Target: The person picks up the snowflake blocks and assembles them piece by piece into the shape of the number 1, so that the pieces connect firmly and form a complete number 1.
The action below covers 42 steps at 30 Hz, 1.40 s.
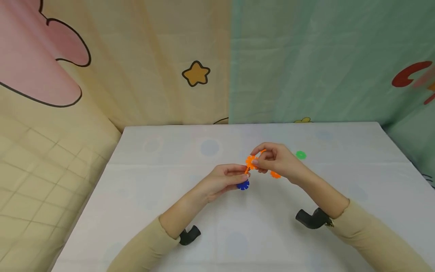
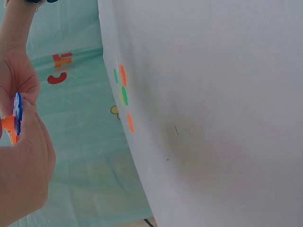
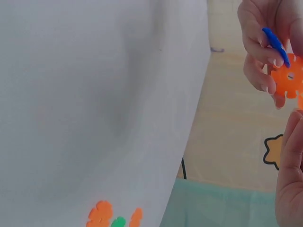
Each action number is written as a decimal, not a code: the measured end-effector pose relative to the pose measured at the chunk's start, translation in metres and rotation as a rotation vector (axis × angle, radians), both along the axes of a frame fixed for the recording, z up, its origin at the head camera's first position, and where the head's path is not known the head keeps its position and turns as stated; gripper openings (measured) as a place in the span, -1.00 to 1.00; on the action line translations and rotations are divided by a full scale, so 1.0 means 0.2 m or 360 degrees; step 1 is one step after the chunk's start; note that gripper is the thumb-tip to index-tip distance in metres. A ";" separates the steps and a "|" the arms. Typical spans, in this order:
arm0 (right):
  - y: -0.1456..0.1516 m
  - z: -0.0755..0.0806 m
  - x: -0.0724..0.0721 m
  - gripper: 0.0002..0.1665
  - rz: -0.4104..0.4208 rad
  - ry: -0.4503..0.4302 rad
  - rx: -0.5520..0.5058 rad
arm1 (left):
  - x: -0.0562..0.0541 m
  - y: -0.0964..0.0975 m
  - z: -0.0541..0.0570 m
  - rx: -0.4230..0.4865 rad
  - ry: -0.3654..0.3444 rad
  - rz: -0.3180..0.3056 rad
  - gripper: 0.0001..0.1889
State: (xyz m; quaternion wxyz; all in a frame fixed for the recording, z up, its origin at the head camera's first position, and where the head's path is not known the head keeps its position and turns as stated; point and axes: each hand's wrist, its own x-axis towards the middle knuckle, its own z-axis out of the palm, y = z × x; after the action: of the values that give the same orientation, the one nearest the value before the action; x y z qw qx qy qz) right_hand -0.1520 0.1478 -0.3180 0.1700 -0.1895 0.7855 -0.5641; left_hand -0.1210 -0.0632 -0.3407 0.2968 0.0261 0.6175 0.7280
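Over the table, my left hand (image 1: 221, 182) pinches joined notched plastic discs between thumb and fingers. A blue disc (image 1: 242, 185) points downward there, and an orange disc (image 3: 288, 80) stands against it in the right wrist view. My right hand (image 1: 276, 160) pinches another orange disc (image 1: 251, 162) at the top of this small chain, touching the left hand's piece. In the left wrist view, the blue disc shows edge-on, with orange parts (image 2: 8, 124) beside it. Fingers hide how the discs interlock.
Loose discs lie on the white-covered table (image 1: 163, 189) behind and beside the right hand: a green one (image 1: 301, 155), an orange one (image 1: 275, 175) and others in the left wrist view. Black curved pieces (image 1: 312, 219) sit at both wrists. Printed curtains (image 1: 153, 68) stand behind the table.
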 end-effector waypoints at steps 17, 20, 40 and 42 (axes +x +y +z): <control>-0.07 -0.06 0.01 -0.75 -0.0099 0.0042 -0.0141 | 0.01 -0.03 -0.03 -0.0013 0.0082 0.0133 -0.61; -0.08 -0.07 0.00 -0.75 -0.0084 0.0067 -0.0164 | 0.00 -0.03 -0.03 -0.0027 0.0104 0.0135 -0.61; -0.10 -0.01 -0.06 -0.79 -0.0059 0.0137 -0.0147 | -0.05 0.00 -0.01 0.0023 0.0208 0.0288 -0.69; -0.11 -0.01 -0.08 -0.81 -0.0007 0.0139 -0.0114 | -0.05 0.00 -0.02 -0.0048 0.0260 0.0311 -0.70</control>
State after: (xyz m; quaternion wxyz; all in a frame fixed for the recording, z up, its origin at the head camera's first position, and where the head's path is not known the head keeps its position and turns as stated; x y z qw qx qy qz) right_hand -0.1670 0.1261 -0.3206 0.1275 -0.2182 0.7719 -0.5833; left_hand -0.1304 -0.0633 -0.3454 0.1734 0.0205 0.6500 0.7396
